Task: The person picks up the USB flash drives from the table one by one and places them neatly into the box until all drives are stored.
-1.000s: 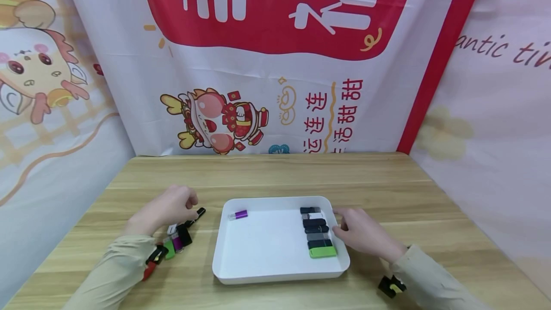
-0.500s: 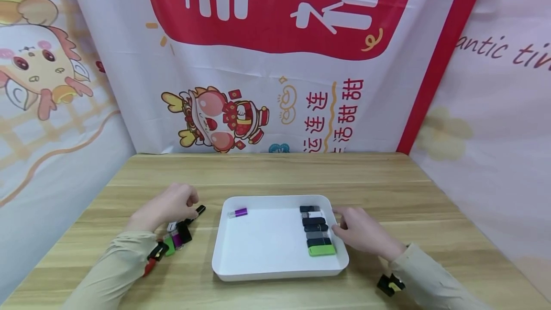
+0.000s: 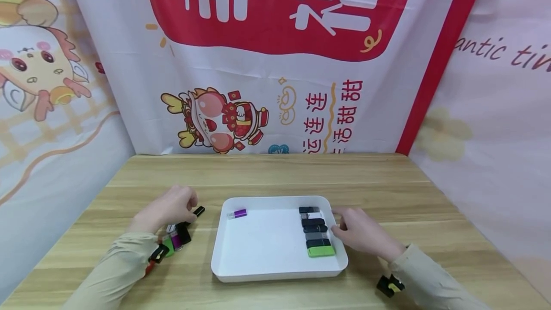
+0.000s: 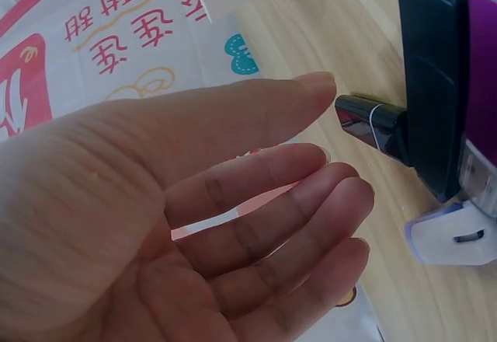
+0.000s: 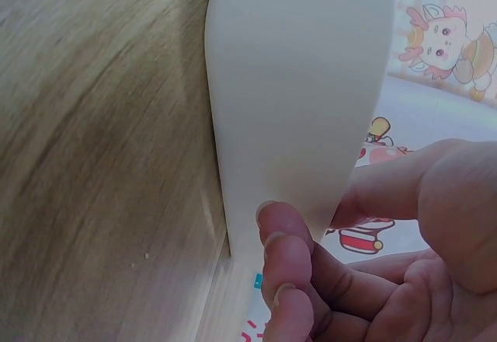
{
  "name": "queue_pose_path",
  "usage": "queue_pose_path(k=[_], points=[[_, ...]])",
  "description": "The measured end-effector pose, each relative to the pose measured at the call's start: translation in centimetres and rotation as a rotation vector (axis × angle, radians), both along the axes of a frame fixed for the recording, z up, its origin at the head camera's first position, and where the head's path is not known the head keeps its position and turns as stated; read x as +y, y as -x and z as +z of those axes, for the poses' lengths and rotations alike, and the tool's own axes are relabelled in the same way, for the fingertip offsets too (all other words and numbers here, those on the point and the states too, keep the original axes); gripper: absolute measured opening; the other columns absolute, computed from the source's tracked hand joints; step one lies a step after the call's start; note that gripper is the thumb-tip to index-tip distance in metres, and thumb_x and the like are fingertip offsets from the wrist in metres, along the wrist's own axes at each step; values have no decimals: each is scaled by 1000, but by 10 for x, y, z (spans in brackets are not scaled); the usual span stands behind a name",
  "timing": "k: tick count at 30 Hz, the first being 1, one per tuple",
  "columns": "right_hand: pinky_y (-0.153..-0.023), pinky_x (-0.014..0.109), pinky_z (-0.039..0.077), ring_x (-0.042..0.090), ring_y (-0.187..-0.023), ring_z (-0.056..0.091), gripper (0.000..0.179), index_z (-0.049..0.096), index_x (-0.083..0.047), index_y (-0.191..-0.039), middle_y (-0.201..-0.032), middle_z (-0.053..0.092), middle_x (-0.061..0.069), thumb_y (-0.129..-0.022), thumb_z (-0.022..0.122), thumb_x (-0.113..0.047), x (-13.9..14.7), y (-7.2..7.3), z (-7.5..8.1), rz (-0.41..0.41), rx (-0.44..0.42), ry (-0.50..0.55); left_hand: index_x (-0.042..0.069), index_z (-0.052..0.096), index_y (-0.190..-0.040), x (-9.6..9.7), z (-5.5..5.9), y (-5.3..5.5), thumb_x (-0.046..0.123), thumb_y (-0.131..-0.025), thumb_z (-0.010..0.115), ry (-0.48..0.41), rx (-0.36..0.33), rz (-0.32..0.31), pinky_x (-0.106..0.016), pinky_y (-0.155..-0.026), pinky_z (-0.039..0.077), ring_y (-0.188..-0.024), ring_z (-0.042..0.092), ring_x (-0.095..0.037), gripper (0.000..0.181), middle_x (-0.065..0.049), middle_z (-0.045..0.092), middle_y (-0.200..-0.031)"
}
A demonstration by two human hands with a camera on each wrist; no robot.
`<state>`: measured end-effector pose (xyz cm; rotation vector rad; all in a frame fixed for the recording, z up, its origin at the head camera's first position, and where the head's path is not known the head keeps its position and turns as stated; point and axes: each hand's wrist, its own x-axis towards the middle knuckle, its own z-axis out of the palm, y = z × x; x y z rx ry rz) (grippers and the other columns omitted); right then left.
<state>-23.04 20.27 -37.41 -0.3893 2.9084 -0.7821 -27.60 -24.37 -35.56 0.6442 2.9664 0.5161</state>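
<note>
Our left hand (image 3: 167,208) hung relaxed, fingers bent slightly, holding nothing, beside a pile of USB sticks (image 3: 184,233) on the desk (image 3: 258,173), left of the white tray (image 3: 262,277). Our right hand (image 3: 360,232) pinched the tray's right side between thumb and fingers. Inside, we saw a purple USB stick (image 3: 239,213) far left and, along the right, a row of sticks (image 3: 314,222).
</note>
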Motion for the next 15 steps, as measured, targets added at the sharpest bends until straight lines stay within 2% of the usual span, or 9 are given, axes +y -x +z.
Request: queue_pose_path(k=[4, 15], points=[[-41, 23, 33, 10, -45, 45, 51, 55, 2, -135, -59, 55, -2, -89, 71, -13, -1, 0, -2, 15, 6, 6, -1, 67, -87, -1, -2, -1, 3, -69, 80, -4, -14, 6, -40, -70, 49, -69, 51, -17, 22, -2, 54, -73], [-42, 23, 32, 11, -45, 44, 51, 55, 2, -135, -58, 53, 0, -89, 71, -13, -3, -2, -1, 0, 1, 4, 4, 62, -74, 1, -5, -1, 0, -64, 74, -7, -11, 18, -34, -60, 44, -60, 46, -15, 17, 0, 49, -65]])
